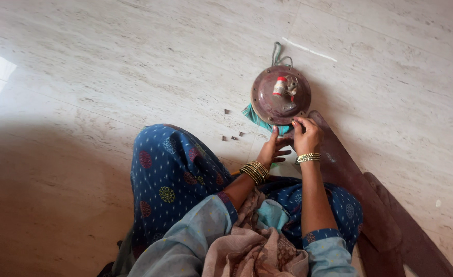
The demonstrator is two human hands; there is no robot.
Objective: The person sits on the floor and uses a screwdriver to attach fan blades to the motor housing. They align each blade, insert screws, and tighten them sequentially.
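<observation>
Sitting on the marble floor (108, 77), knees under blue patterned cloth. Round brown motor housing (281, 95) sits upper centre-right of frame, on a teal cloth (253, 117), next to my hands. A red-and-white part (280, 86) and grey wiring show in its open middle.

Right hand (305, 134): fingertips pinched at the housing's lower rim, on something too small to make out. Left hand (273, 149): fingers loosely spread, just below the rim, holding nothing that I can see.

Several small dark bits (233, 136), screws by the look of them, lie loose on the floor left of the housing, apart from it. A long brown fan blade (352, 174) lies detached along the right side of frame.

My read: disassembly is well along, with the blade off and the fasteners out. Housing itself remains in one piece.
</observation>
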